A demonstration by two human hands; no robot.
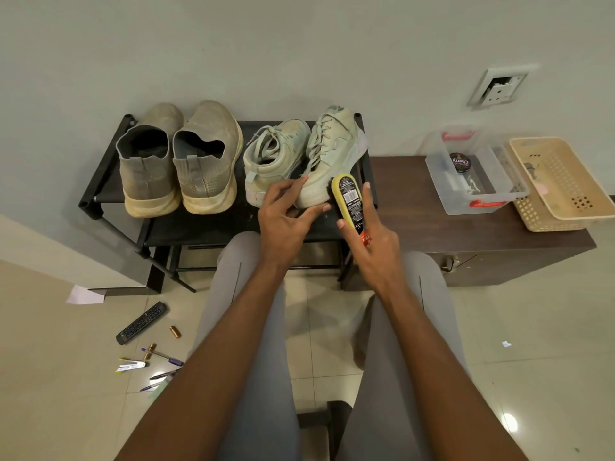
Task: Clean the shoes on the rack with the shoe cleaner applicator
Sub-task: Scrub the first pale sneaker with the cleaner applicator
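Yellow plastic backs the shoe cleaner applicator [350, 202], which the right hand [372, 251] grips by its handle, fingers [365, 197] curled along one side and thumb on the other, its dark bristles against the heel side of the right lace-up sneaker [329, 154]. The left hand [286, 217] has relaxed, spread fingers whose tips touch that sneaker's heel. Its partner, the left lace-up sneaker [271, 158], lies tilted just beside it. A pair of grey knit slip-on shoes [176, 161] stands at the left of the black shoe rack [100, 181], heels toward the person. Right of the rack, a dark wooden cabinet [416, 201] carries a clear plastic box [472, 171] holding a polish tin [459, 162], and a beige basket [562, 184]. A remote control [141, 323] and pens [163, 356] lie on the tiled floor.
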